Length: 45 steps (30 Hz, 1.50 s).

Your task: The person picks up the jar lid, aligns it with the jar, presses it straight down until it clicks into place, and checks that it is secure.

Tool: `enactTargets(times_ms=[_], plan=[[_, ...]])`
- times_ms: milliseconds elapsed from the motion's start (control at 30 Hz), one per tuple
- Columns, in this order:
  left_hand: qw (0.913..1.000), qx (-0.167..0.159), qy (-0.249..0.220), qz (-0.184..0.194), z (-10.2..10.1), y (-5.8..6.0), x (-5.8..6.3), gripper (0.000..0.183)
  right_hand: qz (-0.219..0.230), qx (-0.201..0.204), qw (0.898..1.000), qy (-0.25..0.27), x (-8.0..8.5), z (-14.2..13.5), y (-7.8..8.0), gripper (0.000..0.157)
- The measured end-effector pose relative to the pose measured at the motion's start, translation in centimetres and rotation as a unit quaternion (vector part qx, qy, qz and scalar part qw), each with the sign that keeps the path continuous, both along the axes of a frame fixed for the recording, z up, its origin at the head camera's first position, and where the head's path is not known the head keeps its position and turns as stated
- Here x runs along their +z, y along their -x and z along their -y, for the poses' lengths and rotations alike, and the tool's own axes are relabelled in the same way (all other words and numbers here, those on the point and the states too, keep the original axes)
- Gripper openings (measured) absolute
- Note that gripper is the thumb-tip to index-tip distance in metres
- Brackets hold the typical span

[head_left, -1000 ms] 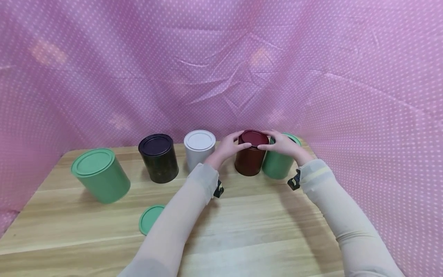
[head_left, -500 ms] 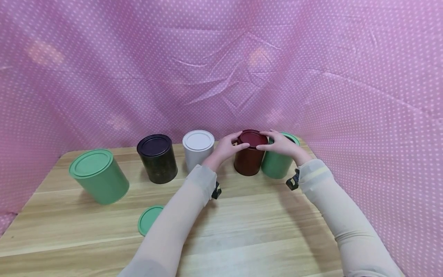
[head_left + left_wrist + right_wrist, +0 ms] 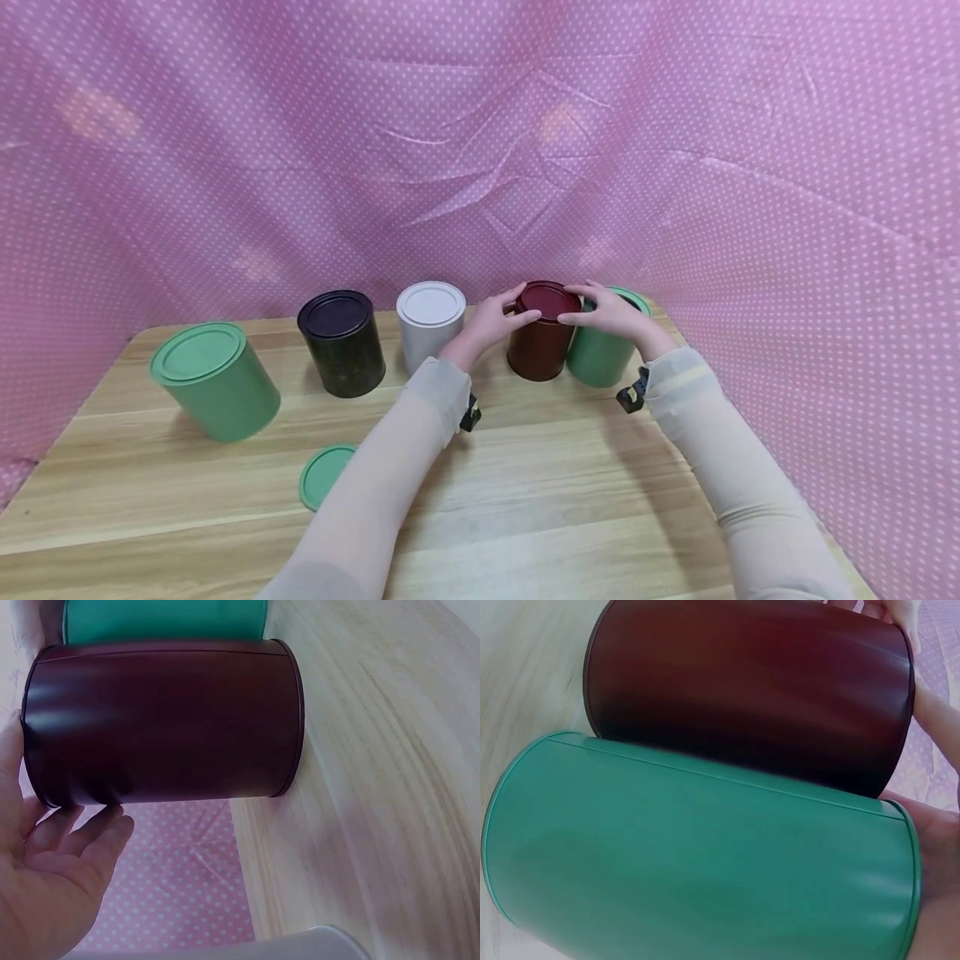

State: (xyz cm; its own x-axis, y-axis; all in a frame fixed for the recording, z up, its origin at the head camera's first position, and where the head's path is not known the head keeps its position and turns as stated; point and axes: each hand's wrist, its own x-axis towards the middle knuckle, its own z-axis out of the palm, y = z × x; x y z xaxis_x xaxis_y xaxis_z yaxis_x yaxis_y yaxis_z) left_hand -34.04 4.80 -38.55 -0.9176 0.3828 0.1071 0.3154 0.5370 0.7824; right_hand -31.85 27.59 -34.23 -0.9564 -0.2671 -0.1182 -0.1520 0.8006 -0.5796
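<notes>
A dark red can [image 3: 540, 350] with its lid [image 3: 550, 298] on stands upright towards the back right of the table. From its left side my left hand [image 3: 489, 323] holds the top, thumb at the front rim; in the left wrist view its fingers [image 3: 97, 832] lie against the can's side. My right hand [image 3: 617, 317] holds the opposite side of the rim, its palm over the green can [image 3: 597, 360] beside it. That green can touches the red one in the right wrist view and has a dark opening at its top, partly hidden by the hand.
Left of the hands stand a white can [image 3: 429, 321], a black can [image 3: 347, 350] and a larger green can [image 3: 217, 383], all lidded. A loose green lid [image 3: 322, 477] lies on the wooden table [image 3: 540, 517], partly behind the left sleeve. Pink dotted cloth [image 3: 480, 150] encloses the back and sides.
</notes>
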Motion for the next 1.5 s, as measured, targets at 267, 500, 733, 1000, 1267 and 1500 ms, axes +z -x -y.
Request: enactTargets(times_ms=[267,500,733,1000,1267,1500], plan=[[0.9999,-0.002,0.010,0.012,0.0,0.0,0.4,0.071,0.004,-0.006,1.000,-0.001,0.1,-0.1,0.0,0.074],[0.9997,0.002,0.026,-0.007,-0.1,-0.1,0.6,0.071,0.001,-0.010,1.000,0.002,0.2,-0.1,0.0,0.074],[0.9995,0.006,0.031,-0.008,-0.1,-0.3,0.8,0.068,0.002,-0.008,1.000,0.004,0.1,0.0,0.1,0.074],[0.9995,0.001,0.031,0.005,0.0,-0.2,1.0,0.068,-0.006,-0.002,1.000,0.004,0.1,0.0,0.0,0.073],[0.9995,-0.012,0.010,0.026,-0.1,-0.3,1.0,0.069,-0.003,-0.011,1.000,0.003,-0.2,-0.2,-0.2,0.073],[0.9991,-0.016,0.015,0.036,-0.2,-0.3,1.5,0.068,-0.002,-0.021,1.000,-0.006,-0.2,-0.1,-0.2,0.074]])
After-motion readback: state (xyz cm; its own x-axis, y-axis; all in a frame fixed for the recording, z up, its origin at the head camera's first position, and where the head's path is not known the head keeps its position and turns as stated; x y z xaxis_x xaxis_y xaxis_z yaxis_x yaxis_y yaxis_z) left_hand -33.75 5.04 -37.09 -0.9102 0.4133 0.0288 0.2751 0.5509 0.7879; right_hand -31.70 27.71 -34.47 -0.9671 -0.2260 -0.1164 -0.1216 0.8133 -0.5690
